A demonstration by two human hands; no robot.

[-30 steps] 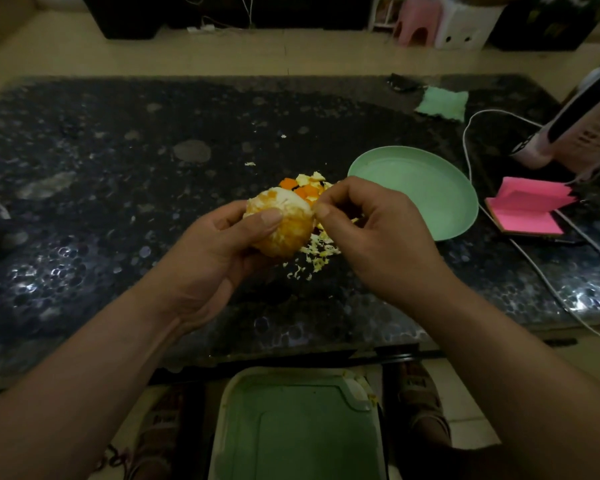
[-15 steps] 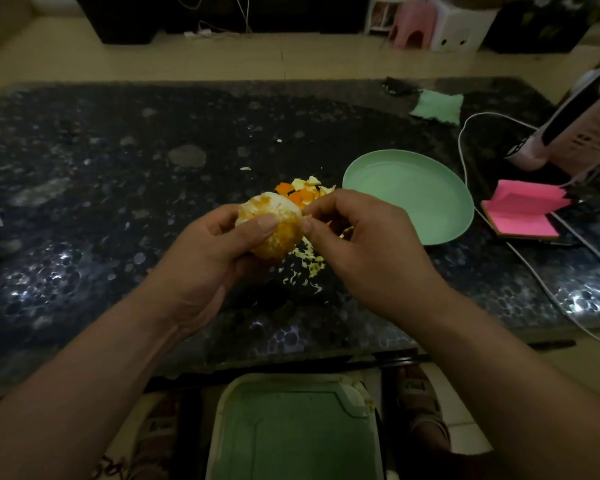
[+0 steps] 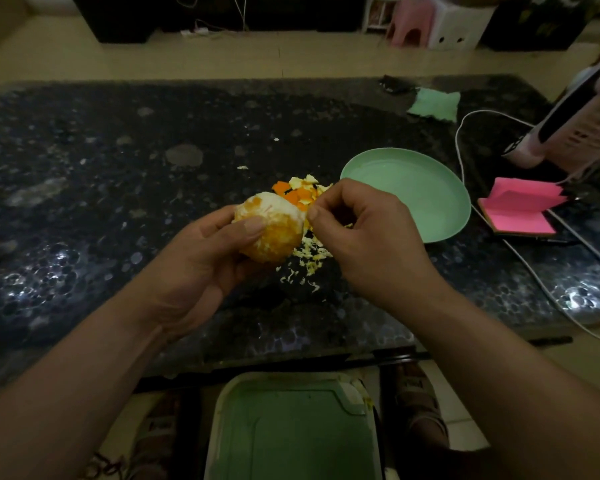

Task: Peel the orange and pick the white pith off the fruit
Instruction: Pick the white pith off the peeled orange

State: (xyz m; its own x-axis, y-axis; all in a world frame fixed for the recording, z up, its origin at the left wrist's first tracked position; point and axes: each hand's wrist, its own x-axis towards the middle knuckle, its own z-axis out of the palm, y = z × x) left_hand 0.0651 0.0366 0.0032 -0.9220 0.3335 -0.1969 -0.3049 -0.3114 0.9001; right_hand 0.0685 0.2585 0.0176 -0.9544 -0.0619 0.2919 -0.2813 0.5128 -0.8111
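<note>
Dark desk [image 3: 118,202], pith scraps [image 3: 309,258] under right hand [image 3: 364,237]; left hand [image 3: 201,265] grips orange [image 3: 274,233]; right pinch, contents unclear, has drawn just off fruit: another pith bit likely removed

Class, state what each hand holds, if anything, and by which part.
Left hand grips the orange by its left side. Right hand pinches at its right edge; what, cannot be told.
</note>
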